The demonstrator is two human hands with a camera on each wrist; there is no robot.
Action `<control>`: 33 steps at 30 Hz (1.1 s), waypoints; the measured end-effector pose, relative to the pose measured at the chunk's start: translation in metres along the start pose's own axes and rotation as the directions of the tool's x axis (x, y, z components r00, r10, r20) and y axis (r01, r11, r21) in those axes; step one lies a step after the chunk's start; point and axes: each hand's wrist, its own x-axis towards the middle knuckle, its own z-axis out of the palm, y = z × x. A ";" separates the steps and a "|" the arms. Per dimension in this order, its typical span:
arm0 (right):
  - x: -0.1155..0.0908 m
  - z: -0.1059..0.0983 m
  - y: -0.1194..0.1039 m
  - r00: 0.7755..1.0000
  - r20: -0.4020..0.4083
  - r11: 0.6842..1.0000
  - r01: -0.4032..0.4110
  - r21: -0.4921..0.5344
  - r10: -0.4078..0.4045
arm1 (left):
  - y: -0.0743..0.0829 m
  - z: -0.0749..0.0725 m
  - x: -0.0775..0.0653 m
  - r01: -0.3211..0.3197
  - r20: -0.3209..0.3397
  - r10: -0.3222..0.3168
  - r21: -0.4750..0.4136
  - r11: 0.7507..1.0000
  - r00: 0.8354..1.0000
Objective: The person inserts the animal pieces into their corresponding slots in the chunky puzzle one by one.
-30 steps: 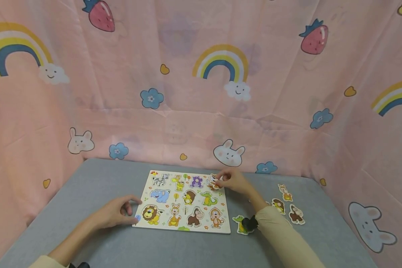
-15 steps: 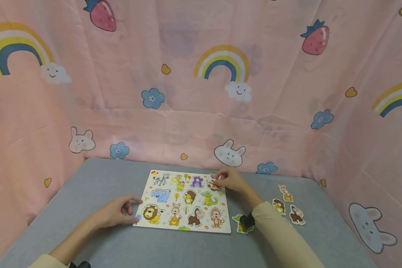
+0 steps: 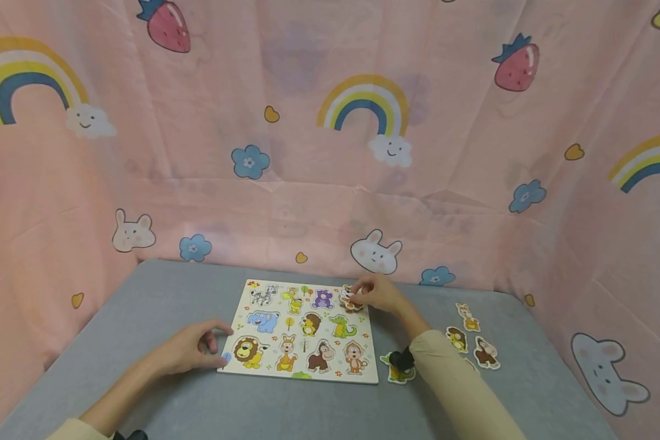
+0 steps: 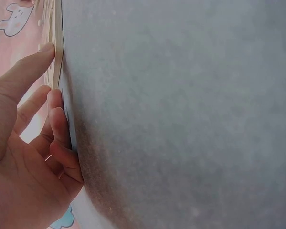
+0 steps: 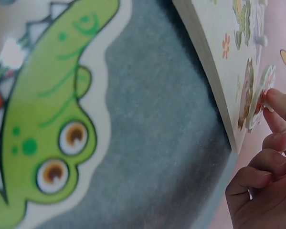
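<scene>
A wooden animal puzzle board lies on the grey table. My right hand pinches an orange-and-white animal puzzle piece over the board's far right corner. In the right wrist view the piece stands close over a printed picture, a narrow gap between them. My left hand rests at the board's left edge, thumb near the front corner and index finger farther up. The left wrist view shows the thumb extended onto the board's edge, the other fingers loosely bent.
Right of the board lies a crocodile piece, partly covered by my wrist camera. Farther right are a kangaroo piece, a hedgehog piece and a brown horse-like piece; another is mostly behind my sleeve. A pink curtain surrounds the table.
My right forearm has shifted slightly left, while the fingers stay on the piece at the same corner. My left hand and the board have not moved.
</scene>
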 end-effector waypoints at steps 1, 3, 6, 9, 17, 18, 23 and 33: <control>0.000 0.000 0.001 1.000 -0.003 1.000 -0.003 0.000 0.003 | 0.000 0.000 0.000 0.001 0.000 -0.001 -0.001 1.000 1.000; 0.000 0.001 0.002 1.000 -0.010 1.000 -0.007 -0.002 0.007 | 0.001 0.000 0.000 0.004 0.001 -0.004 -0.002 1.000 1.000; 0.001 0.003 0.004 1.000 -0.018 1.000 -0.005 -0.004 0.005 | 0.001 0.000 0.000 0.006 0.002 -0.006 -0.006 1.000 1.000; 0.001 0.005 0.003 1.000 -0.026 1.000 -0.009 -0.003 0.009 | 0.000 0.001 0.001 0.001 0.003 -0.001 -0.004 1.000 1.000; -0.001 0.007 0.002 0.999 -0.035 1.000 0.013 0.004 -0.012 | -0.001 0.001 0.002 -0.012 0.007 0.012 0.010 1.000 1.000; -0.001 0.008 0.002 0.999 -0.036 1.000 0.019 0.011 -0.018 | -0.001 0.001 0.002 -0.015 0.006 0.014 0.012 1.000 1.000; -0.001 0.010 0.004 1.000 -0.031 1.000 0.003 0.028 -0.002 | 0.000 0.001 0.001 -0.014 0.004 0.014 0.007 1.000 1.000; -0.003 0.012 0.001 0.999 -0.050 1.000 0.010 -0.006 -0.010 | 0.002 0.001 0.001 -0.010 0.008 0.010 -0.011 1.000 1.000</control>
